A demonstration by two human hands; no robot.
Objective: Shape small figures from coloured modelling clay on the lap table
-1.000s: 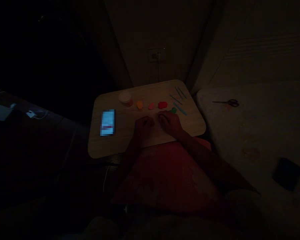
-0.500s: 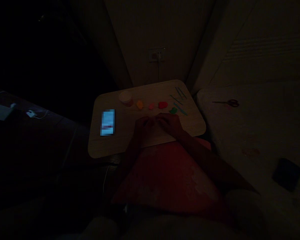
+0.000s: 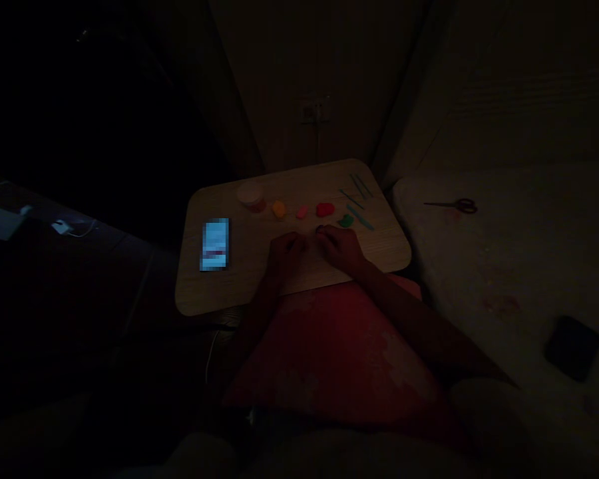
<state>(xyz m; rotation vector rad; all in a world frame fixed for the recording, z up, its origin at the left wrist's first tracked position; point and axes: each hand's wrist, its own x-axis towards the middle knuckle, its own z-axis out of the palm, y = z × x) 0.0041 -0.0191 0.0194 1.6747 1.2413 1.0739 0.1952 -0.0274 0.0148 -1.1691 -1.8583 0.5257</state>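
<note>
Head view, dim light. Both hands rest low over the near half of a small wood-grain table (image 3: 239, 283), a short gap between them. Left hand (image 3: 285, 251): fingers curled inward; too dark to tell whether anything is inside the curl. Right hand (image 3: 340, 246): fingers bent, a small dark piece (image 3: 320, 229) showing at the fingertips; cannot tell if it is gripped or only touched. Forearms come in from the near edge, probably so the tabletop can steady both hands. Beyond the hands, four soft-looking lumps lie in a loose row: orange lump (image 3: 278, 210), pink lump (image 3: 302, 211), red lump (image 3: 325, 209) and green lump (image 3: 346, 220). Green is nearest the right hand, just past its knuckles, apart from it. Spacing between lumps presumably keeps the colours from mixing, each within easy reach. Thin blue-green sticks (image 3: 352, 198) lie at the far right, a broader blue-green strip (image 3: 360, 217) beside the green lump; likely set aside there, off the working patch. Pale tub (image 3: 251, 197) stands upright at the far left of the row. Lit phone (image 3: 214, 244) lies flat on the left, screen up, presumably for viewing; content unreadable. Scissors (image 3: 452, 205) lie off the table, right.
</note>
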